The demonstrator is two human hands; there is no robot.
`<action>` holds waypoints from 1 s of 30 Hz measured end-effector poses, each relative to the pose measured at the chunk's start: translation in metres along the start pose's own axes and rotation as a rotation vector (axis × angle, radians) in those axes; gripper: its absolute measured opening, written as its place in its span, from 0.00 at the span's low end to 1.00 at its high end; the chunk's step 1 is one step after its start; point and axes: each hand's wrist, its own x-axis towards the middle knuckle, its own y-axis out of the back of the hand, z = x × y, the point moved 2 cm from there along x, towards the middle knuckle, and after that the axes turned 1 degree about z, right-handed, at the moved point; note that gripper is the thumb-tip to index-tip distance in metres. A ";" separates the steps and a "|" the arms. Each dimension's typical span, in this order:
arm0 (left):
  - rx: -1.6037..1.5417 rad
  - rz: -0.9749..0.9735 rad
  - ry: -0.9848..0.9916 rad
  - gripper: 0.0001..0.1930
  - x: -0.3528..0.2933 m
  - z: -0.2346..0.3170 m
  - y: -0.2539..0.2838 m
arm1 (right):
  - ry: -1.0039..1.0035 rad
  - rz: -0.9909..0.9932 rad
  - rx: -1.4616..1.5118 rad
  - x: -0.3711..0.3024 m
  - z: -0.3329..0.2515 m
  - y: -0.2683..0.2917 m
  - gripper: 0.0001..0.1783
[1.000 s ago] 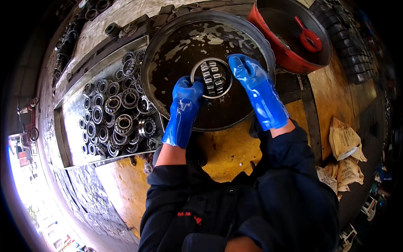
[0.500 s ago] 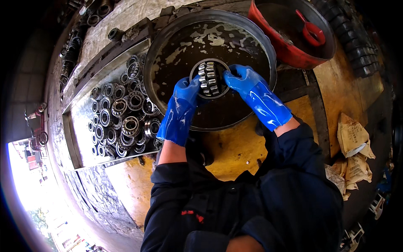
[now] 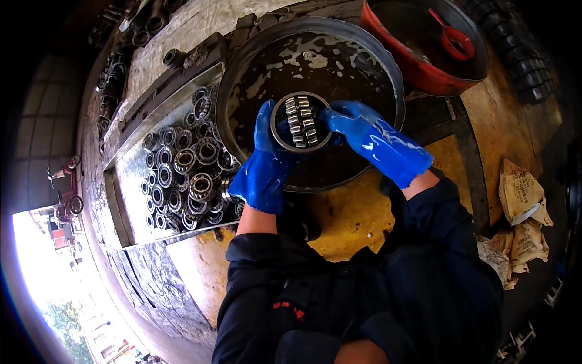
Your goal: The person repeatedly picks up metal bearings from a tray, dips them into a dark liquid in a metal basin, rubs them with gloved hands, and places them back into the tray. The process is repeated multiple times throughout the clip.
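Note:
Between my two blue-gloved hands is a roller bearing [image 3: 301, 123], its inner part swivelled in the outer ring so two rows of shiny rollers show. My left hand [image 3: 267, 142] grips the ring's left side, with fingers partly hidden behind and below it. On the right side, my right hand [image 3: 354, 124] holds the rim between thumb and fingers; its fingertips are partly out of sight. The bearing is above a wide round metal basin [image 3: 400, 79] of dark liquid with pale foam patches.
A metal tray [image 3: 115, 209] heaped with several bearings [image 3: 200, 186] stands left of the basin. A red tub [image 3: 412, 68] with a red dipper [image 3: 458, 43] stands at the far right. Crumpled paper bags [image 3: 521, 194] lie at the right. Black rings [image 3: 521, 67] are stacked behind.
My left hand has shifted around the ring, its thumb now raised along the left side. The bearing is tilted to face me more squarely. The whole view has moved slightly.

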 end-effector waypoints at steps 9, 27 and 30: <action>0.515 -0.002 -0.415 0.16 -0.001 -0.006 0.022 | 0.095 0.392 -0.043 -0.003 -0.013 -0.014 0.30; 0.203 -0.074 -0.350 0.21 -0.003 -0.020 0.017 | 0.069 0.555 -0.033 -0.002 -0.008 -0.012 0.25; 0.301 -0.019 -0.371 0.22 -0.012 -0.018 0.010 | -0.018 0.523 -0.116 0.004 -0.007 -0.004 0.29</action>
